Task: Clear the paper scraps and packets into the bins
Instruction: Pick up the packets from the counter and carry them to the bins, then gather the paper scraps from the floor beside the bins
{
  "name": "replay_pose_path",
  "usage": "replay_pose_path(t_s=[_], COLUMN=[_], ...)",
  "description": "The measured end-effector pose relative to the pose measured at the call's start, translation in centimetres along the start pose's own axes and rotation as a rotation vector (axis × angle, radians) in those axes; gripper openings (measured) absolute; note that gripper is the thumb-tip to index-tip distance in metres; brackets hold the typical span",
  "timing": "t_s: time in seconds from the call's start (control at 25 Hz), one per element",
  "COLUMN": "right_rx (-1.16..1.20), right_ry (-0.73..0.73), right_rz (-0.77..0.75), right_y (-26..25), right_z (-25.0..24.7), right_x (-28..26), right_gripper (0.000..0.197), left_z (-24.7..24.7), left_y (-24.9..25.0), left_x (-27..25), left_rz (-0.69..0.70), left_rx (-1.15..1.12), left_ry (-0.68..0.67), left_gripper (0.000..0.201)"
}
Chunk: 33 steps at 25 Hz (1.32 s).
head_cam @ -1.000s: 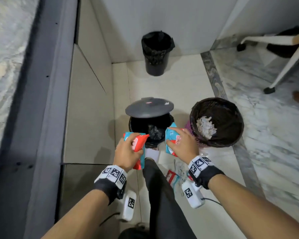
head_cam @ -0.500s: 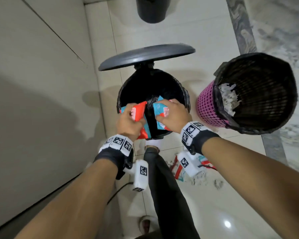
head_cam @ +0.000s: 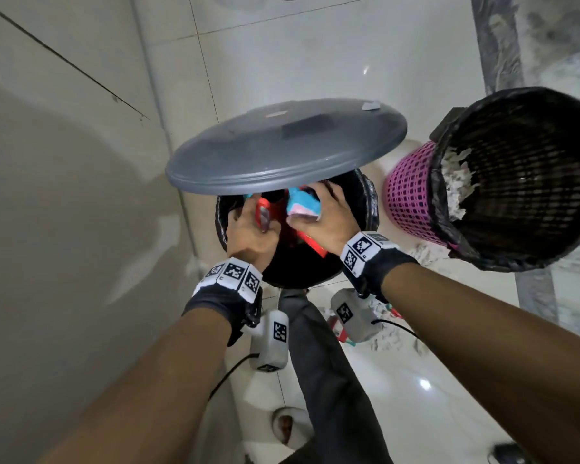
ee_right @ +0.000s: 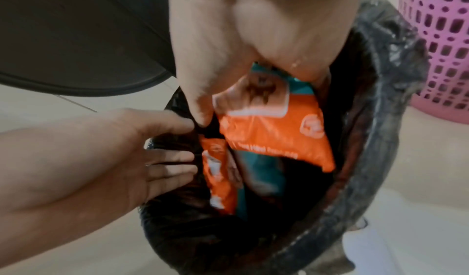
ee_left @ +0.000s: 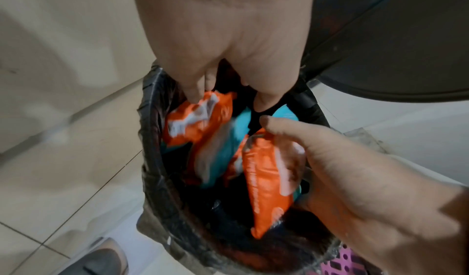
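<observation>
The black-lined pedal bin (head_cam: 370,209) stands with its grey lid (head_cam: 282,145) raised. Both hands reach into its mouth. My left hand (head_cam: 252,226) has its fingers straight in the right wrist view, and its orange and teal packet (ee_left: 200,119) slides blurred off the fingertips (ee_right: 187,159) into the liner. My right hand (head_cam: 318,222) holds a second orange and teal packet (ee_right: 274,135) between thumb and fingers, its lower end inside the bin. The bottom of the bin is dark.
A pink basket (head_cam: 409,195) with a black liner tilts at the right, white paper scraps (head_cam: 456,182) inside. More scraps (head_cam: 429,254) and a packet (head_cam: 340,333) lie on the tiled floor behind my right wrist. A wall runs close on the left. My dark trouser leg (head_cam: 322,363) is below.
Both hands have gone from the bin's near rim down into its mouth, under the lid. The left fingers have straightened and its packet is dropping. The view has closed in.
</observation>
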State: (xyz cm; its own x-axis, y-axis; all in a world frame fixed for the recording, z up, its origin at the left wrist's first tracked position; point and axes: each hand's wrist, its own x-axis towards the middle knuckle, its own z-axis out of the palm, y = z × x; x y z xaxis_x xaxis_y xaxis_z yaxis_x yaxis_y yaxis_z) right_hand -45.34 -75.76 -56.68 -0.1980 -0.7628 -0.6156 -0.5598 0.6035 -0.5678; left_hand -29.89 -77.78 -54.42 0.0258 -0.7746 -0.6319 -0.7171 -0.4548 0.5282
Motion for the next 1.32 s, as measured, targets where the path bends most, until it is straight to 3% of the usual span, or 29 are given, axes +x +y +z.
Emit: replay_pose_path(t_s=[0.12, 0.24, 0.32, 0.48, 0.6, 0.76, 0.88, 0.96, 1.08, 1.2, 1.32], right_rx=[-0.056, -0.001, 0.012, -0.046, -0.025, -0.042, 0.019, 0.012, -0.04, -0.023, -0.007], right_ry=[-0.057, 0.007, 0.048, 0.104, 0.176, 0.085, 0.134, 0.172, 0.187, 0.164, 0.145], right_rz=[0.024, -0.04, -0.064, -0.015, 0.133, 0.41, 0.587, 0.66, 0.61, 0.434, 0.238], right_y=[-0.3, 0.6, 2.7, 10.3, 18.6, 29.4, 35.3, 38.3, 41.4, 43.5, 45.7], right_z=[-1.2, -2.9, -4.1, -5.3, -5.0, -5.1, -7.2, -9.3, -13.8, -18.0, -19.9], right_x=[-0.8, -4.5, -8.6, -21.0, -31.3, -44.8, -51.9, -54.1, -54.3, -50.4, -43.1], right_gripper=[0.051, 0.029, 0.023, 0.014, 0.01, 0.023, 0.022, 0.028, 0.029, 0.012, 0.008], left_z=[-0.9, -1.5, -1.7, -0.9, 0.4, 1.7, 3.1, 4.5, 7.6, 12.5, 19.9], left_y=[0.2, -0.3, -1.5, -6.5, -12.2, -19.3, -22.0, -22.1, -19.7, -14.6, -9.9], left_x=[-0.9, -3.8, -7.1, -17.0, -25.3, -35.5, -41.0, -43.0, -44.0, -43.8, -42.0], left_rz=[0.037, 0.076, 0.047, -0.002, -0.077, -0.235, -0.282, -0.284, -0.305, -0.23, -0.112], left_rx=[0.022, -0.031, -0.071, -0.041, 0.037, 0.216, 0.291, 0.295, 0.377, 0.291, 0.184], left_ry=[-0.008, -0.025, -0.079, -0.187, -0.301, -0.423, -0.509, -0.487, -0.461, -0.355, -0.234], left_gripper=[0.026, 0.019, 0.009, 0.01, 0.01, 0.011, 0.041, 0.039, 0.009, 0.011, 0.009])
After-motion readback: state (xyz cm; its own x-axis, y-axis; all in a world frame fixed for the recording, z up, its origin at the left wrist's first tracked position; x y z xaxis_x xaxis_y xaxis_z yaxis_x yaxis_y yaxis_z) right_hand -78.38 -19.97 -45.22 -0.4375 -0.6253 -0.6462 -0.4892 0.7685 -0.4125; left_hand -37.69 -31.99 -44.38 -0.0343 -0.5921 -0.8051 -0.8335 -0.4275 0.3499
